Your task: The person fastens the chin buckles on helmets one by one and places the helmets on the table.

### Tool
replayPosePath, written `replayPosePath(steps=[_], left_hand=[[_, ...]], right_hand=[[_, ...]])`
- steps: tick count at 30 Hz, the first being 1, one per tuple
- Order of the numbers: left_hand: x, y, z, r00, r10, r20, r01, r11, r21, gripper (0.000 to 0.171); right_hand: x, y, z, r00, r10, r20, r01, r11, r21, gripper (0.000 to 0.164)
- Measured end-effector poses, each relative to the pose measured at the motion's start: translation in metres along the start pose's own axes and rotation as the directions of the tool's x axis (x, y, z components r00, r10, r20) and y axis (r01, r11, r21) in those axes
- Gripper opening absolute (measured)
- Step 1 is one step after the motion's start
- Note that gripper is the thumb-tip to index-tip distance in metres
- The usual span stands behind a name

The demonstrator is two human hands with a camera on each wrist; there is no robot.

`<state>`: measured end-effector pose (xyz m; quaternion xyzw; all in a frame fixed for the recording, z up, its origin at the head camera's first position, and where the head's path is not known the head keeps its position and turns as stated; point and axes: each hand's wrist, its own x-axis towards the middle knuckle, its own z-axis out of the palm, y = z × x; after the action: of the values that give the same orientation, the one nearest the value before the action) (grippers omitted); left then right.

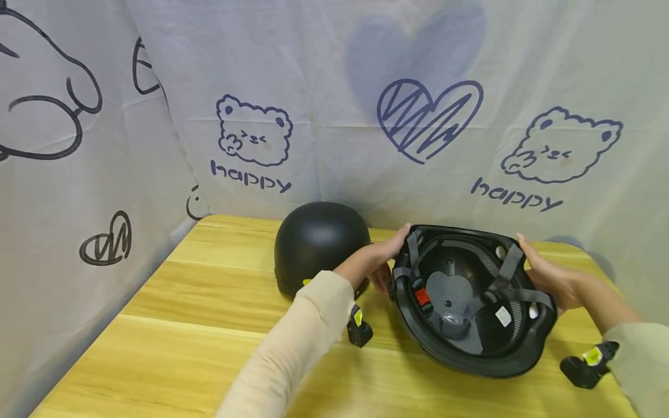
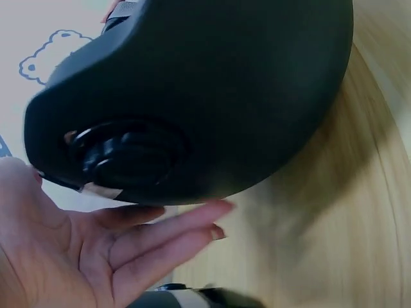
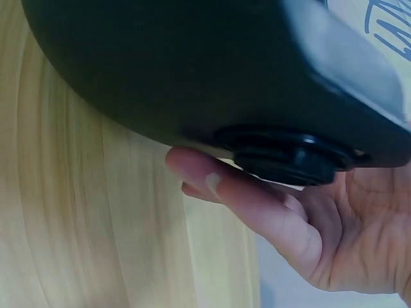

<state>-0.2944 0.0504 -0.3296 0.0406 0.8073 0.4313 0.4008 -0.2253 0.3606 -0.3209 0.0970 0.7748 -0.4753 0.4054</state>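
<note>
A black helmet (image 1: 455,302) is held bottom side up over the table, tilted so its lining, grey straps (image 1: 509,264) and red buckle (image 1: 422,296) face the head camera. My left hand (image 1: 378,261) grips its left side, thumb at the rim and fingers against the outer shell. On the opposite side my right hand (image 1: 554,281) grips the rim the same way, its palm partly hidden behind the shell. Both wrist views show the smooth outer shell (image 2: 244,96) with a round black knob (image 3: 289,157) close to the fingers.
Another black helmet (image 1: 321,244) stands dome up on the wooden table (image 1: 209,302), just left of the held one. White fabric (image 1: 334,145) with drawings hangs behind the table. Small black devices (image 1: 359,332) with yellow labels sit at both wrists.
</note>
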Motion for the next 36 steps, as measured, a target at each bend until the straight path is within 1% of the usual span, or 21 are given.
replayPosePath(steps=[2, 5, 8, 11, 17, 22, 25, 29, 33, 36], left_hand=[[-0.014, 0.003, 0.000, 1.000, 0.011, 0.016, -0.012, 0.998, 0.062, 0.100], [-0.021, 0.006, -0.001, 0.999, -0.004, 0.052, -0.001, 0.995, 0.098, 0.104], [-0.022, 0.006, -0.002, 0.997, -0.030, 0.070, 0.024, 0.995, 0.095, 0.103], [-0.021, 0.005, -0.001, 0.994, -0.048, 0.097, 0.039, 0.996, 0.085, 0.101], [-0.026, 0.004, -0.002, 0.988, -0.074, 0.138, 0.057, 0.990, 0.126, 0.101], [-0.027, 0.005, -0.003, 0.986, -0.067, 0.151, 0.046, 0.989, 0.140, 0.105], [-0.026, 0.005, -0.003, 0.987, -0.064, 0.144, 0.044, 0.990, 0.134, 0.108], [-0.026, 0.004, -0.003, 0.988, -0.057, 0.146, 0.039, 0.992, 0.123, 0.105], [-0.028, 0.006, -0.002, 0.987, -0.042, 0.158, 0.027, 0.995, 0.097, 0.100], [-0.029, 0.007, -0.001, 0.990, -0.024, 0.138, 0.015, 0.998, 0.061, 0.097]], right_hand=[[-0.004, 0.000, 0.000, 1.000, 0.016, 0.008, -0.016, 1.000, -0.014, 0.122], [-0.010, 0.000, 0.000, 0.999, 0.038, 0.027, -0.037, 0.998, -0.049, 0.121], [-0.015, 0.000, 0.000, 0.998, 0.051, 0.032, -0.048, 0.995, -0.092, 0.121], [-0.015, 0.000, 0.001, 0.998, 0.049, 0.030, -0.045, 0.994, -0.103, 0.122], [-0.016, -0.001, 0.006, 0.999, 0.033, 0.018, -0.031, 0.995, -0.090, 0.120], [-0.018, -0.001, 0.010, 1.000, 0.025, 0.018, -0.024, 0.997, -0.079, 0.119], [-0.019, -0.001, 0.012, 1.000, 0.024, 0.020, -0.022, 0.997, -0.068, 0.119], [-0.020, -0.001, 0.015, 1.000, 0.012, 0.028, -0.011, 0.998, -0.056, 0.118], [-0.019, 0.001, 0.014, 0.999, -0.028, 0.040, 0.029, 0.998, -0.049, 0.114], [-0.019, 0.000, 0.011, 0.996, -0.071, 0.045, 0.073, 0.997, -0.032, 0.110]])
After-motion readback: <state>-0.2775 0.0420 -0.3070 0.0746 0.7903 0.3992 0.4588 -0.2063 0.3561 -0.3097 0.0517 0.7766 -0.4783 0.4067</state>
